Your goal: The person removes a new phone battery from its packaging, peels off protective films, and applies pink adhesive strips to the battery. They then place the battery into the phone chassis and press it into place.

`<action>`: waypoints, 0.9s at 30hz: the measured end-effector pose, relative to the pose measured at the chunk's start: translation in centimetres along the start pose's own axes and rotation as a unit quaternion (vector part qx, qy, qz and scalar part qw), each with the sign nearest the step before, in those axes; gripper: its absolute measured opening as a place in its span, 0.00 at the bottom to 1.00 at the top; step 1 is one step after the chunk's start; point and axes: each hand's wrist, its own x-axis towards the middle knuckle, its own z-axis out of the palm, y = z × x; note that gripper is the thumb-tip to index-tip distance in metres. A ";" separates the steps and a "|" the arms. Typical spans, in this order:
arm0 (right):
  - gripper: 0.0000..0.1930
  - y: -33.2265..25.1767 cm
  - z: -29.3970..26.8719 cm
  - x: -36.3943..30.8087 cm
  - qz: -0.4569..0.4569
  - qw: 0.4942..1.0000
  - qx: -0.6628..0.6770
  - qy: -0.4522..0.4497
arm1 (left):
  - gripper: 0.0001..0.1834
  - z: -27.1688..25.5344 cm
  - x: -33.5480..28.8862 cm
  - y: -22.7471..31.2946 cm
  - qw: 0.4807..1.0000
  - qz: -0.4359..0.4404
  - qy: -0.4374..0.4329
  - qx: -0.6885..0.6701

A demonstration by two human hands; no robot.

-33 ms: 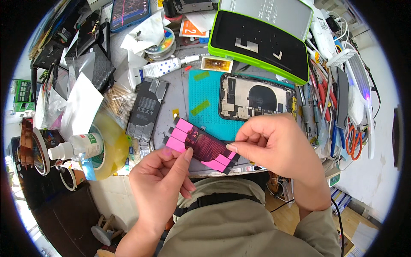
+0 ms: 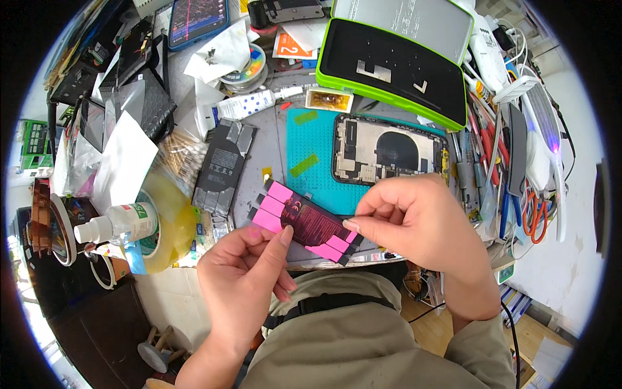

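Observation:
Tilted over the bench's near edge is a flat black phone battery [image 2: 314, 220] with bright pink adhesive strips and small black tabs at both ends. My left hand [image 2: 249, 262] grips its lower left side, thumb on the printed face and fingers beneath. At the upper right corner, the thumb and index finger of my right hand [image 2: 414, 223] pinch the battery's end; the exact bit between the fingertips is hidden. Beyond them an opened phone body [image 2: 363, 152] lies on a teal mat [image 2: 304, 139]. Another dark battery [image 2: 223, 168] with grey strips rests on the bench to the left.
A green-rimmed case [image 2: 395, 78] stands open at the back. To the left are a spray bottle [image 2: 123, 222], a large tape roll [image 2: 184, 236] and cotton swabs [image 2: 181, 152]. Tools, including orange-handled scissors [image 2: 536, 217], crowd the right side. A white tube [image 2: 249, 104] lies behind the dark battery.

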 end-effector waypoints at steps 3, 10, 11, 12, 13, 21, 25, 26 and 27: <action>0.06 -0.4 -0.1 0.0 -0.019 1.000 -0.022 0.007 | 0.06 -0.1 0.1 0.1 1.000 0.000 -0.010 -0.001; 0.05 -2.3 0.0 -0.1 -0.037 0.998 0.004 0.055 | 0.08 -0.2 0.1 0.3 1.000 -0.016 -0.011 -0.017; 0.05 -2.5 0.0 0.0 -0.038 0.998 0.008 0.056 | 0.08 -0.3 0.1 0.3 1.000 -0.017 -0.008 -0.022; 0.05 -2.8 0.1 0.1 -0.040 0.998 0.011 0.056 | 0.08 -0.4 0.1 0.2 1.000 -0.016 -0.011 -0.022; 0.05 -3.0 0.1 0.2 -0.041 0.997 0.015 0.057 | 0.09 -0.4 0.1 0.2 0.999 -0.019 -0.012 -0.025; 0.06 -2.6 0.7 0.9 -0.128 0.988 -0.052 0.070 | 0.11 -1.1 0.0 0.4 0.998 -0.045 -0.031 0.022; 0.07 -2.0 1.5 1.0 -0.188 0.975 -0.078 0.087 | 0.09 -0.4 0.1 0.0 1.000 -0.017 0.007 0.016; 0.08 -1.3 1.8 0.9 -0.218 0.968 -0.082 0.094 | 0.09 -0.4 0.0 0.0 1.000 -0.020 0.009 0.018; 0.09 -1.1 2.1 0.9 -0.230 0.965 -0.075 0.098 | 0.09 -0.4 0.0 0.0 1.000 -0.019 0.011 0.017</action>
